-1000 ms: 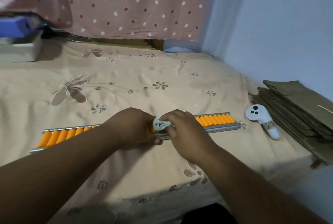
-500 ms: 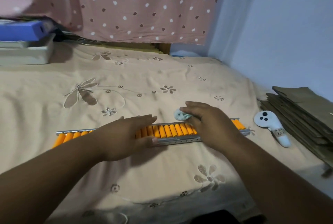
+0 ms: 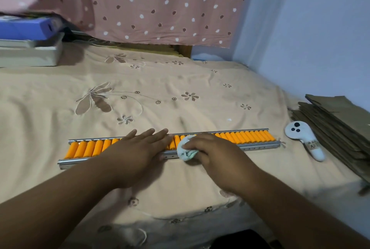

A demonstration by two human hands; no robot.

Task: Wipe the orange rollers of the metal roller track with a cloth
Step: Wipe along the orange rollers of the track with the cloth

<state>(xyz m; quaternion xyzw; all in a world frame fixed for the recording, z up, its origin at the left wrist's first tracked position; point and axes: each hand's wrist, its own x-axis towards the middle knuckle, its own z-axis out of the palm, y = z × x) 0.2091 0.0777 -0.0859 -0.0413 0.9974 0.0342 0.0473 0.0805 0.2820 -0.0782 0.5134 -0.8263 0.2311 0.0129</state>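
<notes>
You are mid-wipe: your right hand (image 3: 212,152) pinches a balled pale cloth (image 3: 186,149) against the rollers (image 3: 246,136) near the track's (image 3: 258,145) middle, while your left hand (image 3: 138,148) lies flat, fingers spread, pinning the track to the bedsheet (image 3: 160,96). Which rollers are already clean cannot be told; both ends sit uncovered, bright orange in a silver channel.

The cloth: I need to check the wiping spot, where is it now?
The cloth is under the right hand, pressed on the track's near rail at its middle, just right of the flat left hand.
</notes>
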